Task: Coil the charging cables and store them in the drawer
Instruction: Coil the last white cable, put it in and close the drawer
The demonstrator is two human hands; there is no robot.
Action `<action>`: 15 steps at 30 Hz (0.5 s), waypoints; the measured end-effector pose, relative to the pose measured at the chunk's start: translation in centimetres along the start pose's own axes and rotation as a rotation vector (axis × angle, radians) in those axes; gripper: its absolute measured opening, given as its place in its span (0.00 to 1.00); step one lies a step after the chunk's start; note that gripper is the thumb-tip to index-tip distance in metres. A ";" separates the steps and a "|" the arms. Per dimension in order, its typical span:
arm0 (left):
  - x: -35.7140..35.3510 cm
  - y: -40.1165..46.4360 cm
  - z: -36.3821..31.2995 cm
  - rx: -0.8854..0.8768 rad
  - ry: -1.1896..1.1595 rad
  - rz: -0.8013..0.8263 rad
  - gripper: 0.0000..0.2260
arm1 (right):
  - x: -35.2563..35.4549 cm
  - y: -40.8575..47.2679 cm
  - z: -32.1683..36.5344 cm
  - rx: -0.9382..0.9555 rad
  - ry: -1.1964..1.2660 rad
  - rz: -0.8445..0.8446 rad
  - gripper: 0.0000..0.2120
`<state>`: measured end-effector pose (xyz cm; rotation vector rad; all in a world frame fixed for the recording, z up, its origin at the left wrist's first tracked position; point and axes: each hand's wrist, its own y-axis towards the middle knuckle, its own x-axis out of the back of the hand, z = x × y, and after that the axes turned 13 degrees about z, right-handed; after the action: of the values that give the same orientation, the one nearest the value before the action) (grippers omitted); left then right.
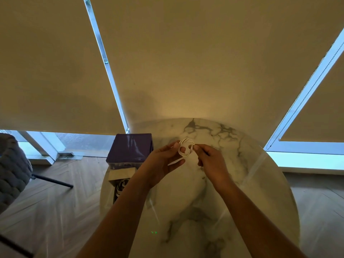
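A white charging cable (186,148), wound into a small ring of several loops, is held above the round marble table (232,183). My left hand (163,162) grips the ring's left side, with fingers through the loop and one white cable end sticking out below it. My right hand (210,161) pinches the ring's right side. To the left stands a purple drawer box (130,149); its drawer (121,175) is pulled out toward me, and a coiled cable (121,185) lies inside it.
A grey woven chair (13,170) with dark legs stands at the far left on the wooden floor. Beige roller blinds cover the windows behind the table. The table's rim curves close to the drawer box.
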<state>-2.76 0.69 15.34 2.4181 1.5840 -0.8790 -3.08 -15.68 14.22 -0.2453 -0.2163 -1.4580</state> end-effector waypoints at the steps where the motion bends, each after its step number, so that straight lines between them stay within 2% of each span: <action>1: -0.2 0.0 0.0 -0.022 -0.005 -0.019 0.11 | 0.0 0.0 0.1 0.001 0.004 -0.005 0.09; 4: -0.6 0.1 0.1 -0.058 0.006 -0.090 0.08 | -0.1 0.0 0.2 -0.001 0.013 -0.008 0.09; 9: -0.9 -0.1 0.7 -0.057 -0.050 -0.146 0.09 | -0.4 -0.2 -0.1 0.027 -0.024 -0.008 0.08; 12: -0.9 -0.2 0.7 -0.025 -0.090 -0.132 0.08 | -0.3 -0.5 0.0 0.023 -0.021 -0.010 0.08; 15: -0.7 -0.4 0.2 0.047 0.019 -0.074 0.11 | 0.1 -0.5 0.5 0.032 -0.110 -0.018 0.07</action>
<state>-3.38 0.22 15.66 2.4203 1.6886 -0.9186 -3.61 -15.66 14.74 -0.2981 -0.3314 -1.4589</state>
